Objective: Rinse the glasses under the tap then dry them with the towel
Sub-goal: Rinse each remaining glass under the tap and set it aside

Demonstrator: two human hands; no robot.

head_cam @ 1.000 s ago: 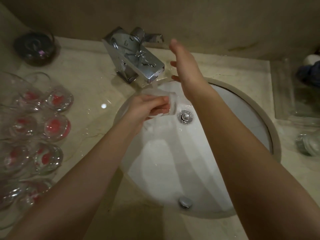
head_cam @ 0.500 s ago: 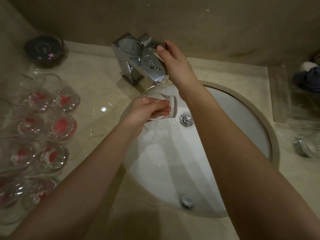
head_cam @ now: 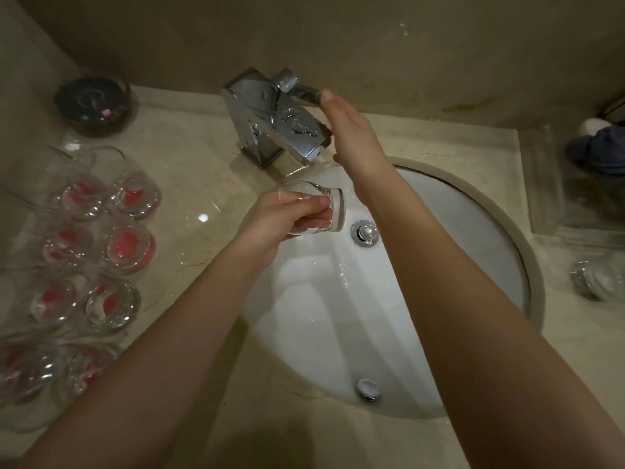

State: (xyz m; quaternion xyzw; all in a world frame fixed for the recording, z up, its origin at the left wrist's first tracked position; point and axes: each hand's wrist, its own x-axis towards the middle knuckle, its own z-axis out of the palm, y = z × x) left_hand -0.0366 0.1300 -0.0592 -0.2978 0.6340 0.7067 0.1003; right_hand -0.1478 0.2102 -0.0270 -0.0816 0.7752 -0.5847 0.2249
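While the rinse stage appears to be in hand, the items stand as follows.

Item 1, glass (head_cam: 313,211): clear tumbler with a thick base, lying on its side over the sink (head_cam: 507,231), just below the spout of the tap (head_cam: 277,120). Held by the left hand (head_cam: 284,221), fingers curled round the body, base pointing right. Judged stiff, fragile and, once wet, slippery; the heavy base likely pulls the weight to that end. Best taken round the body near the base, not by the thin rim.

Item 2, right hand (head_cam: 355,130): fingers straight and together, holding nothing, fingertips at the tap lever (head_cam: 304,91) behind the spout. Whether they press it cannot be told.

Item 3, water: a thin trickle shows down the white basin near the drain plug (head_cam: 363,231); whether a stream now leaves the spout cannot be told.

Item 4, waiting glasses (head_cam: 91,245): a cluster of like tumblers on the worktop (head_cam: 189,157) to the left, many showing red at the bottom, standing close or touching. Judged prone to chipping if knocked together.

Item 5, one further glass (head_cam: 598,279) on the worktop right of the sink, well apart from the rest.

Item 6, dark round dish (head_cam: 93,103) at the far left corner.

Item 7, towel: none can be identified; a dark blue bundle (head_cam: 595,154) lies at the far right, nature uncertain.
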